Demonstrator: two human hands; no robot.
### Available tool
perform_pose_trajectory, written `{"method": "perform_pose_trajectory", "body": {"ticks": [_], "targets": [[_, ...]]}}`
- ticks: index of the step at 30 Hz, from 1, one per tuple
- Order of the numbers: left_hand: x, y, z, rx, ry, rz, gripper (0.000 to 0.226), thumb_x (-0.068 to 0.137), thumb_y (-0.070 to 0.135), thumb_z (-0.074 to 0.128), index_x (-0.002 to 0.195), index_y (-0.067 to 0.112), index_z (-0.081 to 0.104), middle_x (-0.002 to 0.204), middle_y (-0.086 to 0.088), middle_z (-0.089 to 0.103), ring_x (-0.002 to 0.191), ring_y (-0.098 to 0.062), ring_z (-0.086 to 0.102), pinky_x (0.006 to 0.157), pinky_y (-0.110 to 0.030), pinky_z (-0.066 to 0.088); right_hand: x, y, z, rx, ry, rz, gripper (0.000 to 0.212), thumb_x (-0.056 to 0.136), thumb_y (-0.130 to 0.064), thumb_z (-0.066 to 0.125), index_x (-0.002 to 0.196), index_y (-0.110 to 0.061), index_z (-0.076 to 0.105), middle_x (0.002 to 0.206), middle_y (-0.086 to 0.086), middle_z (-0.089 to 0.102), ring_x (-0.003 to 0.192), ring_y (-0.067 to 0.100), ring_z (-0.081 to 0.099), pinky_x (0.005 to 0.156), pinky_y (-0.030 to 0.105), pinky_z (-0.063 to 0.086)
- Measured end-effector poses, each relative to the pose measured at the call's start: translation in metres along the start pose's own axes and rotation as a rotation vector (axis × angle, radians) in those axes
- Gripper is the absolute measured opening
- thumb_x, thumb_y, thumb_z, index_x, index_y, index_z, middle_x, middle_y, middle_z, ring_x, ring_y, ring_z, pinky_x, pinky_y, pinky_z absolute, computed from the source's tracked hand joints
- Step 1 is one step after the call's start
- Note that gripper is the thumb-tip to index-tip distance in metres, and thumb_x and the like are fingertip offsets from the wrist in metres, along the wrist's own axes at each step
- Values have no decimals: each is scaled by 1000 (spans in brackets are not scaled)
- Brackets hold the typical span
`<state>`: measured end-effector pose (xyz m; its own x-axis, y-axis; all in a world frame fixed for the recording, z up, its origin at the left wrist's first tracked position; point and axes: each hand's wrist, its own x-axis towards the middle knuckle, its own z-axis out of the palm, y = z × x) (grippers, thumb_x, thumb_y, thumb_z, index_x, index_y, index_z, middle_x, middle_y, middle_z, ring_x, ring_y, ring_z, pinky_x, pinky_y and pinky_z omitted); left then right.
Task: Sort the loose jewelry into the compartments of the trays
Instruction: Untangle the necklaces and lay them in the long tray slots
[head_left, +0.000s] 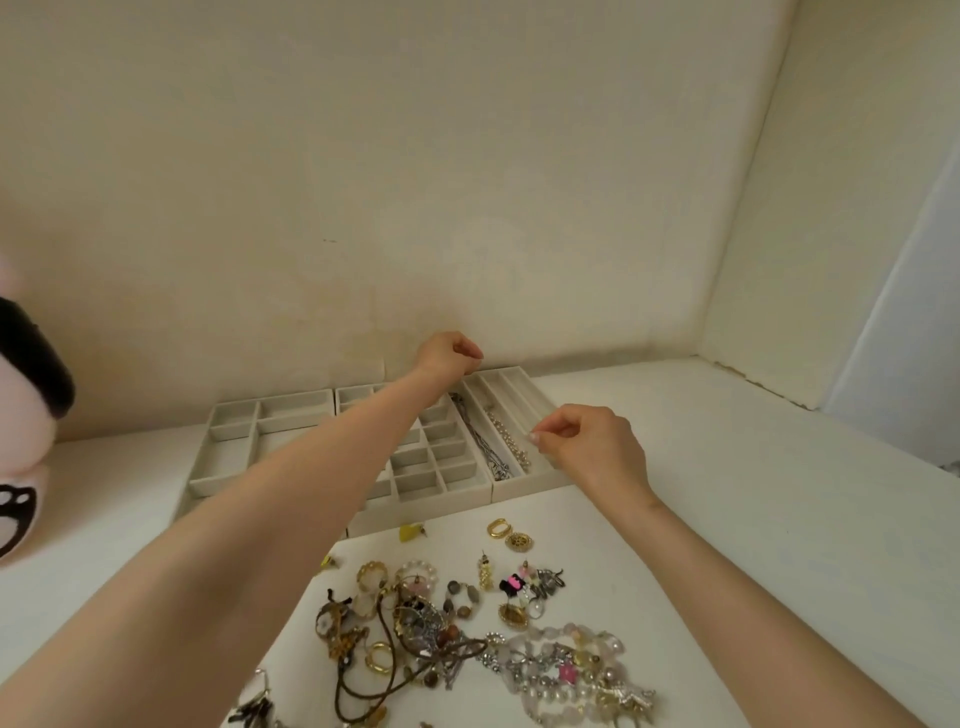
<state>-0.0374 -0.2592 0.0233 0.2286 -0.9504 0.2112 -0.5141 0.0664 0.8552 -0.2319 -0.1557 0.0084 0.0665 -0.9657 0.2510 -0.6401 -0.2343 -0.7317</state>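
Three pale trays sit in a row against the wall in the middle of the frame. The tray with long lanes is furthest toward the right, and both hands are working over it. The left hand reaches across the other trays to the far end of the lanes. Its fingers are curled tightly downward. The right hand hovers over the near end with its thumb and forefinger pressed tip to tip.

With one hand at each end of a lane, the pose suggests they are stretching a thin chain between them so that it goes in straight and untangled. The chain itself is too fine to make out.

Two lanes are already filled this way. A dark silver necklace lies along the lane nearest the middle tray, and a beaded strand lies in the lane beside it. The lanes toward the right look free.

The middle tray has small square cells that would suit earrings and rings. The tray on the left has bigger compartments.

Most of the task remains. The loose pile of bracelets, rings and brooches is spread over the counter at the bottom centre of the frame. A gold hoop and a round gold brooch lie just in front of the trays. A plush toy shows at the left edge.
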Motion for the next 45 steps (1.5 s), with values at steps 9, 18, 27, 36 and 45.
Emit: {"method": "perform_pose_trajectory", "body": {"ticks": [9, 18, 27, 36, 45], "targets": [[-70, 11, -31, -43, -51, 15, 9, 87, 6, 60, 96, 9, 63, 78, 2, 61, 63, -2, 58, 56, -12, 45, -23, -4, -9, 84, -36, -57, 11, 84, -29, 67, 73, -30, 69, 74, -9, 70, 75, 11, 64, 73, 32, 52], [-180, -1, -64, -53, -77, -3, 6, 88, 10, 61, 91, 11, 65, 87, -3, 65, 75, -11, 59, 67, -24, 49, -63, -26, -1, 159, -175, -167, 12, 87, -27, 65, 78, -21, 71, 72, -7, 69, 60, 11, 64, 73, 37, 57], [-230, -12, -75, 212, -50, 94, 5, 86, 15, 63, 88, 18, 66, 80, 11, 62, 68, 1, 54, 55, -5, 40, -81, -38, 20, 8, -290, -286, 9, 86, -30, 66, 83, -24, 72, 77, -11, 68, 75, 5, 62, 72, 29, 53], [-239, -14, -78, 249, -96, 145, 13, 86, 14, 63, 82, 27, 64, 82, 9, 63, 73, -4, 55, 67, -13, 44, -79, -21, 16, 16, -254, -269, 9, 85, -31, 66, 78, -27, 69, 71, -14, 68, 70, 9, 63, 68, 24, 50], [-233, -20, -95, 484, -201, 199, 12, 82, 17, 70, 93, 21, 69, 91, 8, 63, 84, -10, 58, 76, -25, 48, -93, -31, 13, -47, -283, -432, 12, 82, -38, 69, 76, -28, 68, 83, -14, 61, 76, -2, 50, 71, 21, 41]]}}
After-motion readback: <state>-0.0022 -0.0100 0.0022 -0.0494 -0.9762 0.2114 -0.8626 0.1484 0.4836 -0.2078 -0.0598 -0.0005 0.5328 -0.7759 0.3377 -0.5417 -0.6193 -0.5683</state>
